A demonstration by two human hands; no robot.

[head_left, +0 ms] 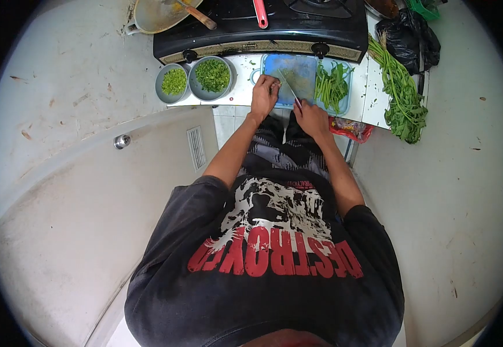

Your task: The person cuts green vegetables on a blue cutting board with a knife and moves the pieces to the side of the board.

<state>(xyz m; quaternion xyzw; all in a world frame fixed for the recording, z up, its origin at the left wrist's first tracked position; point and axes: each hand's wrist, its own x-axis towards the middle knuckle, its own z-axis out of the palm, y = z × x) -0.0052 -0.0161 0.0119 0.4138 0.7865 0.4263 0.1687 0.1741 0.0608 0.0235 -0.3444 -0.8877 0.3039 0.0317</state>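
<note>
Head view, single frame.

- Knife (291, 91): lies at a slant across the blue cutting board (306, 65), tip toward 11 o'clock, handle toward 5 o'clock. My right hand (311, 118) has its grip pressed together around the handle.
- Cutting board: sits at 12 o'clock of the frame on the white surface (362, 98), just in front of the stove (263, 32). Fine green scraps lie on its middle.
- My left hand (264, 95): at 9 o'clock of the blade, fingers curled down onto the board's left edge. I cannot tell whether this grip pinches anything, because the fingertips are too small to read.
- Long green stems (331, 87): piled on the board's right part, at 3 o'clock of the knife and apart from the blade.
- Two grey bowls, at 9 o'clock of the board and touching each other. The small bowl (174, 82) holds pale chopped greens. The larger bowl (213, 75) holds darker chopped greens.
- Loose bunch of leafy greens (405, 98): on the surface at 3 o'clock of the board, stalks pointing toward 11 o'clock.
- Black bag (409, 36): at 12 o'clock of that bunch.
- Red packet (353, 128): at the surface edge, at 5 o'clock of the board.
- Pan (156, 14): beside the stove at 10 o'clock, with a wooden utensil in it.
</note>
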